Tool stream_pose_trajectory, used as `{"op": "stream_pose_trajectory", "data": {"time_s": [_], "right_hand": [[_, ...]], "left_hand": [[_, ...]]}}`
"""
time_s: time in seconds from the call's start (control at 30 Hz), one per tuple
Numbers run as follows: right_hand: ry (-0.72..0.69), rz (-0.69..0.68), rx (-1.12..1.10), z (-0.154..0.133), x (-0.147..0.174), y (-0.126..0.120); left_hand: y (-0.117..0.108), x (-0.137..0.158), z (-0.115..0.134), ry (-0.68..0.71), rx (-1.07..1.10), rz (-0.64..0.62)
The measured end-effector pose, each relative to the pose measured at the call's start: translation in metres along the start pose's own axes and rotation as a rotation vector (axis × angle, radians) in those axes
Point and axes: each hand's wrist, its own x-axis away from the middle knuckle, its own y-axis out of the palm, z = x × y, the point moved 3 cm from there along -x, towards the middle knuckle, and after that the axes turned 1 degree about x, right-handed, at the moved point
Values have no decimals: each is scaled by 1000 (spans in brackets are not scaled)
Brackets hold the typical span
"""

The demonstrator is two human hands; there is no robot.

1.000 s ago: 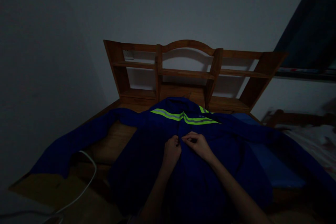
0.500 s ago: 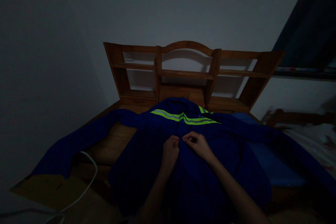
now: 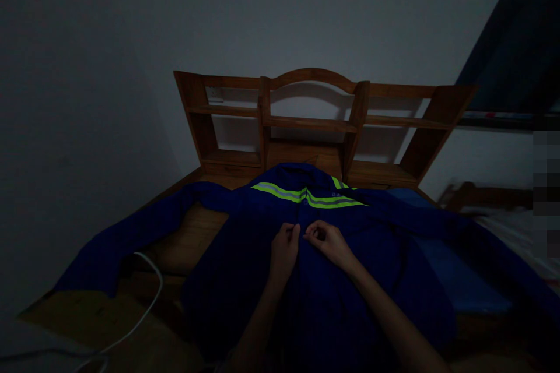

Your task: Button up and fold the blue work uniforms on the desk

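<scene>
A dark blue work jacket [image 3: 249, 245] lies spread out, front side up, with its sleeves reaching out to both sides. A yellow-green and grey reflective band [image 3: 336, 200] crosses its chest. At the middle of the front, below the band, my left hand [image 3: 284, 249] is closed in a pinch at the edge of the front opening. Just to the right of it, my right hand [image 3: 331, 243] pinches the opposite side of the opening, thumb and forefinger together. A small gap separates the fingertips. Dim light hides the fine detail of the cloth between them.
The jacket rests on a wooden desk [image 3: 201, 236], with a wooden shelf unit [image 3: 311, 122] behind it against the wall. A white cable [image 3: 160, 280] hangs at the left. A blue flat sheet [image 3: 459, 280] lies under the right sleeve.
Both hands stay at the same spot on the jacket front. The left fingers have shifted slightly, the thumb now more upright; the right hand has barely moved.
</scene>
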Motion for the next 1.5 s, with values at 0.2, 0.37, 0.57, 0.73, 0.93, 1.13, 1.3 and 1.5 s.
{"op": "stream_pose_trajectory", "data": {"time_s": [0.2, 0.37, 0.57, 0.73, 0.93, 1.13, 1.3, 1.5], "right_hand": [[-64, 3, 69, -8, 3, -1], [-94, -7, 130, -13, 5, -1], [-104, -5, 147, -12, 5, 0], [-104, -8, 155, -13, 6, 0], [-79, -2, 147, -15, 6, -1], [-50, 1, 78, -14, 4, -2], [-12, -19, 41, -7, 3, -1], [-10, -17, 17, -7, 3, -2]], "left_hand": [[2, 0, 4, -55, 42, 14], [1, -2, 5, -84, 44, 6], [-1, -2, 4, -99, 58, -13], [1, -3, -1, -60, 51, -16], [2, -1, -4, 4, 104, -11], [-1, 0, -3, 1, 212, 18], [1, -1, -9, -26, 344, -2], [5, -3, -17, -28, 395, -11]]}}
